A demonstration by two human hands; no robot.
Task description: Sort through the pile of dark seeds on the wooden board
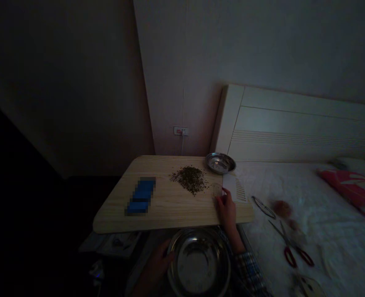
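Note:
My left hand (pixel 158 264) grips the left rim of a shiny metal bowl (pixel 182 274), held below the near edge of the small wooden table (pixel 176 214). Nothing shows inside this bowl. On the right part of the tabletop, my right hand (pixel 227 211) has its fingers closed on a small clear cup (pixel 217 190). Left of the cup lies a loose, spread-out pile of small dark grains (pixel 191 179); their kind is too small to tell. A second, shallower metal bowl (pixel 216 165) stands at the far right corner of the table.
A white comb-like piece (pixel 231 187) lies at the table's right edge. A blurred-out blue object (pixel 142 196) lies on the left. On the white bed (pixel 330 239) are red-handled scissors (pixel 289 245) and a pink item (pixel 352 187). A wall socket (pixel 181 131) holds a plugged cable.

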